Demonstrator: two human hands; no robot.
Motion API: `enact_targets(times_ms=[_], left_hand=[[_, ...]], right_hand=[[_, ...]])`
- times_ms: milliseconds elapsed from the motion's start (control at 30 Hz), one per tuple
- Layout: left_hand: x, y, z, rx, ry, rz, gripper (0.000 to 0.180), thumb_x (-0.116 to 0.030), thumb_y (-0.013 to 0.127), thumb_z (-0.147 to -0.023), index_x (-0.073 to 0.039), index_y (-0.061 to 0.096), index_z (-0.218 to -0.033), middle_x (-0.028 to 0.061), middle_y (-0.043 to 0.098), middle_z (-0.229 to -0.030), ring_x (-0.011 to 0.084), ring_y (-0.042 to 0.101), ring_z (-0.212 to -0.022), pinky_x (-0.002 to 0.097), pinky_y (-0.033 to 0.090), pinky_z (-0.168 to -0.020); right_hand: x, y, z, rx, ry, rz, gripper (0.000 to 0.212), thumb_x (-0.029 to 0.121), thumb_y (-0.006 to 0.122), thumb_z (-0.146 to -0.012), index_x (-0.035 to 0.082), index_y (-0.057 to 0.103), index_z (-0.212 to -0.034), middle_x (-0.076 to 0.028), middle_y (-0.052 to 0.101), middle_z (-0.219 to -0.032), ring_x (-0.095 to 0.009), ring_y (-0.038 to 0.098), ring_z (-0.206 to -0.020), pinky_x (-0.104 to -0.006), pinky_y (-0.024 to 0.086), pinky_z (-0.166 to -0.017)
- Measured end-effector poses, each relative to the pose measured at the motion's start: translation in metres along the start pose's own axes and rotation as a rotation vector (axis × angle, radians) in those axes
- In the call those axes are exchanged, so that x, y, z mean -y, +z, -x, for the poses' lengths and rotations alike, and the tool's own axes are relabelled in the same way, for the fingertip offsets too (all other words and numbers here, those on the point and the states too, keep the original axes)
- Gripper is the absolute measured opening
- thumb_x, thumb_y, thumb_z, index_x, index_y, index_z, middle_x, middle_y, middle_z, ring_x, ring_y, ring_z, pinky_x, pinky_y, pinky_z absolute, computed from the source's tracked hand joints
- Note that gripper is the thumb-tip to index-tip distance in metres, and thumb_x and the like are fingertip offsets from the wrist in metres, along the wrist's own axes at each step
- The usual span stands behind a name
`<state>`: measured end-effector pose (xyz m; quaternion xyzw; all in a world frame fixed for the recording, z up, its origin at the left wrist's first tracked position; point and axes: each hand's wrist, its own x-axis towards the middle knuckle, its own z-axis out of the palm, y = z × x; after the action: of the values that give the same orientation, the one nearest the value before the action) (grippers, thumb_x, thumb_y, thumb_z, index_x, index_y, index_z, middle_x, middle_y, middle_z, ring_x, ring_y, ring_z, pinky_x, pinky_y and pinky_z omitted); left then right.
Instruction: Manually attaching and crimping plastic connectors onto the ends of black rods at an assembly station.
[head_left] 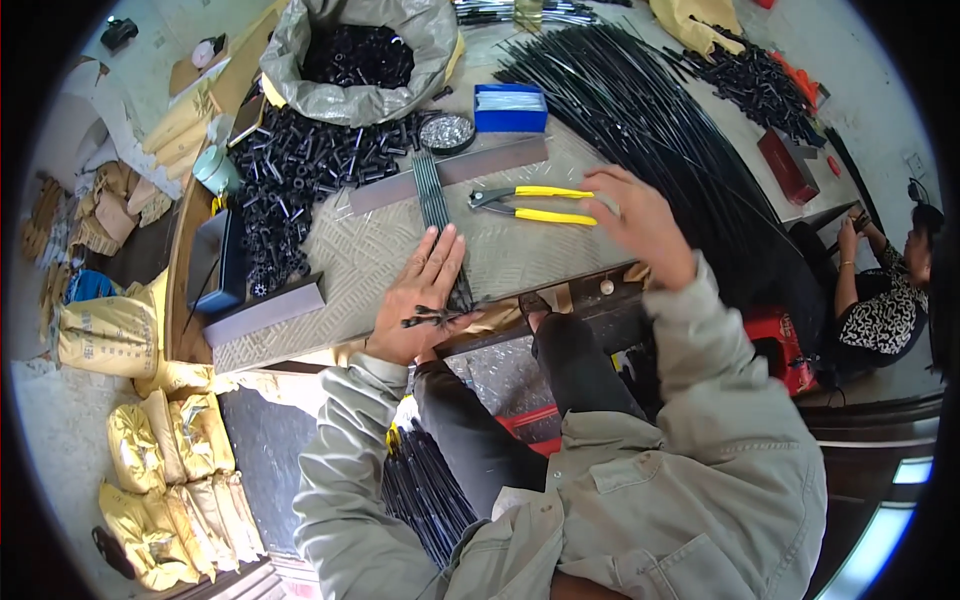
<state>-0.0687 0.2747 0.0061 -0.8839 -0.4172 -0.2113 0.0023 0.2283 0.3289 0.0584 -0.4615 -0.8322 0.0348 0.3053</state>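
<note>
A flat row of thin grey-green rods lies side by side on the worktop, running toward its near edge — the lower stretch partly covered. To their right lies a pair of pliers — yellow handles spread apart, metal head pointing left toward the rods.

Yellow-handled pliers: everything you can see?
The yellow-handled pliers have a dark, metal-looking head and two slim yellow grips, spread apart. They lie on the patterned tabletop, head to the left, grips toward the right hand. That hand overlaps the grip ends in view; whether it touches them is unclear.
</note>
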Motion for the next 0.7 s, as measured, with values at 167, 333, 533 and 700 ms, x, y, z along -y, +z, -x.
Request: enact_targets(times_ms=[167, 333, 533, 700], left_hand=[[-0.003, -0.013, -0.002, 0.025, 0.027, 0.097, 0.082, -0.045, 0.061, -0.068, -0.001, 0.032, -0.131, 0.0144, 0.030, -0.137, 0.0324, 0.027, -0.127, 0.0365, 0.030, -0.102], [0.002, -0.003, -0.004, 0.061, 0.007, -0.020, 0.083, -0.043, 0.062, -0.066, -0.002, 0.032, -0.131, 0.0133, 0.031, -0.137, 0.0312, 0.028, -0.127, 0.0357, 0.029, -0.103], [-0.005, -0.008, -0.005, 0.071, -0.020, -0.036, 0.080, -0.038, 0.062, -0.065, -0.002, 0.033, -0.131, 0.0117, 0.032, -0.137, 0.0299, 0.028, -0.128, 0.0357, 0.029, -0.103], [-0.005, -0.008, -0.005, 0.046, -0.057, -0.018, 0.077, -0.031, 0.062, -0.066, -0.003, 0.033, -0.131, 0.0111, 0.032, -0.137, 0.0292, 0.029, -0.128, 0.0355, 0.030, -0.103]], right_hand=[[0.077, 0.017, -0.053, -0.256, 0.060, -0.437, 0.020, 0.012, 0.059, -0.080, -0.002, 0.058, -0.093, -0.010, 0.062, -0.088, -0.017, 0.061, -0.080, -0.0261, 0.047, -0.068], [0.053, 0.049, -0.124, -0.432, 0.222, -1.020, 0.016, 0.009, 0.061, -0.076, -0.001, 0.063, -0.088, -0.007, 0.063, -0.083, -0.010, 0.058, -0.066, -0.0218, 0.045, -0.062], [-0.071, 0.092, -0.173, -0.203, 0.229, -0.174, 0.012, 0.016, 0.062, -0.072, 0.007, 0.067, -0.079, -0.010, 0.064, -0.071, -0.021, 0.063, -0.068, -0.0305, 0.048, -0.062], [-0.087, 0.104, -0.202, 0.116, 0.016, 0.172, 0.007, 0.013, 0.061, -0.070, 0.008, 0.065, -0.074, -0.011, 0.063, -0.071, -0.027, 0.061, -0.068, -0.0341, 0.048, -0.062]])
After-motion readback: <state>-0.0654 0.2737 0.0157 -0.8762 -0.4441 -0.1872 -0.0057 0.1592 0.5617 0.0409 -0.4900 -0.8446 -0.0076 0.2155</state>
